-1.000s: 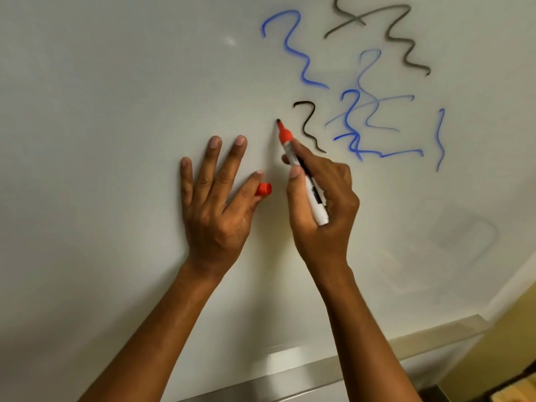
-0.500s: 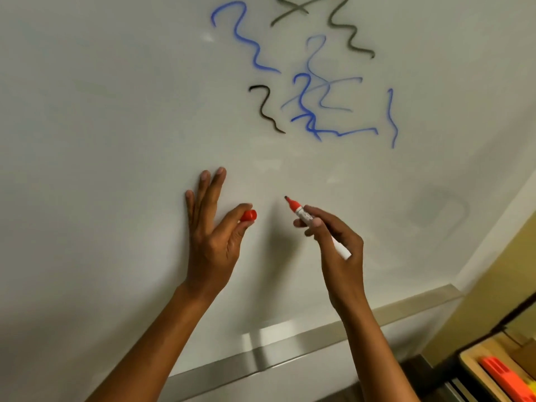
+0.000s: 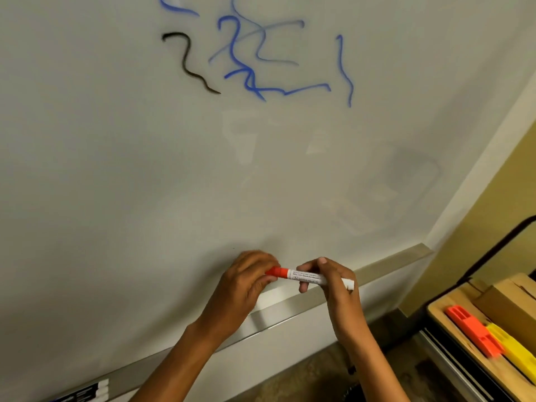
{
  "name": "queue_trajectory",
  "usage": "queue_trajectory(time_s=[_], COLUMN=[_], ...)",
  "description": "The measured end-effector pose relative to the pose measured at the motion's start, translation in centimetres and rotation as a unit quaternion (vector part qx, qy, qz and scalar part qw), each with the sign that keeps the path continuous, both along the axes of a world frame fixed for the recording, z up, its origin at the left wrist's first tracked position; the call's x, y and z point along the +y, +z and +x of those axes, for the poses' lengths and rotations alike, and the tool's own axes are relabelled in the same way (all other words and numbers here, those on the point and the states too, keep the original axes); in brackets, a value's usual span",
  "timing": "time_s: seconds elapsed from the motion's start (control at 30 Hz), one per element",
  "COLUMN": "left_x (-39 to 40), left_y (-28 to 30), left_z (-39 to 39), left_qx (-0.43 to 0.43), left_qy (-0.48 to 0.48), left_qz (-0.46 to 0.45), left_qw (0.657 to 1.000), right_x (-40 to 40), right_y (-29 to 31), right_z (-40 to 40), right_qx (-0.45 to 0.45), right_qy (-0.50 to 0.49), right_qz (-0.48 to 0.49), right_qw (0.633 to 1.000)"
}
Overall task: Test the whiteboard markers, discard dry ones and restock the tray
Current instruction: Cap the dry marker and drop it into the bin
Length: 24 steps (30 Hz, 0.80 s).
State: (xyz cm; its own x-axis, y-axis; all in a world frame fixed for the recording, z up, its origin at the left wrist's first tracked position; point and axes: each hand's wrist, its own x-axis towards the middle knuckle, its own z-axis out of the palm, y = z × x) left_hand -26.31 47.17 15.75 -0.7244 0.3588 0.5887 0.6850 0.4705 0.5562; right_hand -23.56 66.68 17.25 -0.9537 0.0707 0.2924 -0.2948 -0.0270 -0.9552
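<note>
You hold the red whiteboard marker (image 3: 307, 277) level in the lower middle of the frame, in front of the bottom edge of the whiteboard (image 3: 116, 169). Your right hand (image 3: 333, 282) grasps the white barrel, fingers (image 3: 309, 268) wrapped over the top and the thumb underneath, with the white tail end poking out past the hand to the right. Your left hand (image 3: 246, 282) is at the marker's red end, its fingers curled around the red cap (image 3: 275, 271); whether the cap is fully seated on the tip you cannot tell, since the fingers cover that end.

Just below and behind your hands runs the metal marker tray (image 3: 391, 261) along the board's lower edge, slanting from the lower left up to the right. At the lower left of the frame, a few white-barrelled markers (image 3: 87, 391) lie in that tray.

In the upper part of the frame the board carries a black squiggle (image 3: 185, 60) and, to its right, several blue squiggles (image 3: 252, 82).

At the lower right a wooden box (image 3: 452, 338) holds an orange plastic piece (image 3: 472, 330) with a yellow plastic piece (image 3: 513, 348) just beside it.
</note>
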Motion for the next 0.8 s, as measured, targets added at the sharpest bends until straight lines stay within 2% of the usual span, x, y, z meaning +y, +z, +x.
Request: queue_trajectory(time_s=[0.1, 0.2, 0.27, 0.43, 0.6, 0.8], left_x=[2.4, 5.6, 7.8, 13.0, 16.5, 18.8], left_y=[-1.1, -1.5, -1.5, -2.4, -4.1, -4.3], left_z=[0.6, 1.0, 1.2, 1.2, 0.6, -0.4], left_qx=[-0.087, -0.167, -0.216, -0.284, -0.311, -0.311], left_qy=[-0.037, -0.061, -0.096, -0.118, -0.118, -0.154], left_qz=[-0.015, 0.021, 0.033, 0.074, 0.084, 0.048], left_qw=[0.995, 0.984, 0.971, 0.949, 0.939, 0.937], right_x=[2.3, 4.4, 5.2, 7.4, 10.5, 12.9], right_y=[-1.9, -3.1, -3.7, -4.3, -5.6, -6.9], right_z=[0.1, 0.5, 0.6, 0.8, 0.4, 0.2], right_qx=[-0.059, -0.119, -0.147, -0.18, -0.182, -0.163], right_qy=[-0.008, -0.025, -0.029, -0.042, -0.037, -0.062], right_qz=[-0.066, -0.178, -0.208, -0.289, -0.278, -0.286], right_qw=[0.996, 0.976, 0.967, 0.939, 0.943, 0.942])
